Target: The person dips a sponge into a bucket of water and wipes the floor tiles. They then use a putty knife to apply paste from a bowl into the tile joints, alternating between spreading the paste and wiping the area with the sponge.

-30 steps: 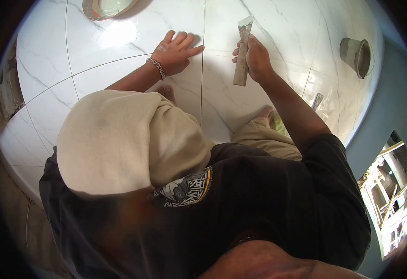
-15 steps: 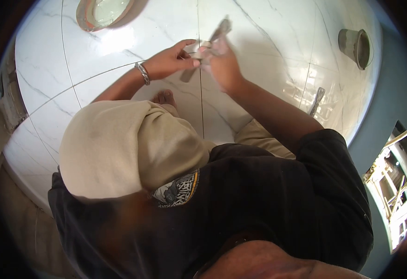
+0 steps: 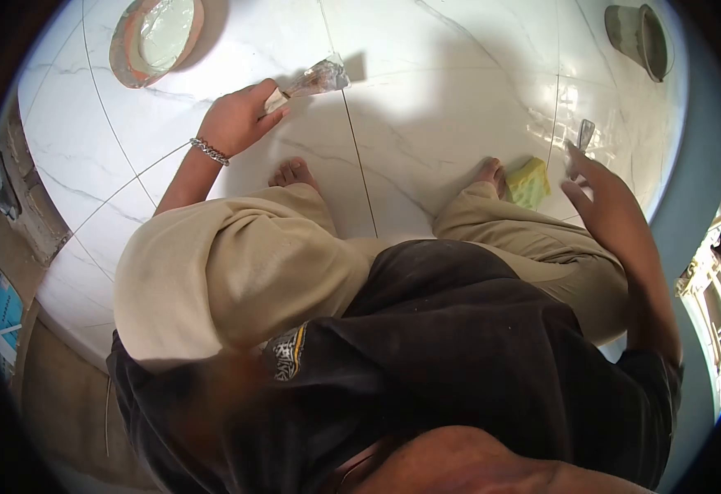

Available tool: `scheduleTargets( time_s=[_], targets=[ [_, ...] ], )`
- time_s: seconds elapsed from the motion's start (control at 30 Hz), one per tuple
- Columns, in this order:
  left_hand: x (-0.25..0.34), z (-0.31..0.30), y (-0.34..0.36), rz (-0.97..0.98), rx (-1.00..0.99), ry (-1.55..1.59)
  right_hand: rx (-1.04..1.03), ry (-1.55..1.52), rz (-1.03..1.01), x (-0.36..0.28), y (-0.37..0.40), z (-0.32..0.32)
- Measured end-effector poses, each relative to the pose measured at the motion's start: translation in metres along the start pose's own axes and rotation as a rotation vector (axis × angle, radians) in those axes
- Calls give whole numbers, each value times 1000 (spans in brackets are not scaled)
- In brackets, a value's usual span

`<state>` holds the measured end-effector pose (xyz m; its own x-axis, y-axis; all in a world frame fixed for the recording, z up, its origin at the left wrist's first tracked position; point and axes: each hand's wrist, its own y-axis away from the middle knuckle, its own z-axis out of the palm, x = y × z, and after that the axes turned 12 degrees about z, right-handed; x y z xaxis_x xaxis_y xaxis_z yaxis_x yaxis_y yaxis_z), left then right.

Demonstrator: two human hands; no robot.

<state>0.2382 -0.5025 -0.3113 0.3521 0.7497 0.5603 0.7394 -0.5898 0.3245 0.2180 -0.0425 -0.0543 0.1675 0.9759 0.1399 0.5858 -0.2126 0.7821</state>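
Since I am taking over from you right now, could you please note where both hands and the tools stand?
Left hand: shut on the scraper, blade by a tile joint.
Right hand: open, holding nothing, at a metal tool on the floor, beside the yellow sponge.
Bowl far left, bucket far right.
Done: scraper in hand. Left: metal tool and sponge not yet picked up.

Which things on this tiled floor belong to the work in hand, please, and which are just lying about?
In hand: flat-bladed metal scraper, gripped by the left hand; yellow sponge and small grey metal tool, both beside the open right hand; white marble-look floor tiles.
Lying about: shallow round orange-rimmed bowl, far left; grey mortar-crusted bucket on its side, far right.
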Motion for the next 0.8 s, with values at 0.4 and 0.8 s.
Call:
scheduleTargets(
  time_s=[0.4,0.8],
  targets=[
    [1,-5,-4,163,-138,-297,-149,-429,4,13,-5,-5],
    [14,-1,-34,56,-213,-392,-275,-307,35,17,-13,-4]
  ],
)
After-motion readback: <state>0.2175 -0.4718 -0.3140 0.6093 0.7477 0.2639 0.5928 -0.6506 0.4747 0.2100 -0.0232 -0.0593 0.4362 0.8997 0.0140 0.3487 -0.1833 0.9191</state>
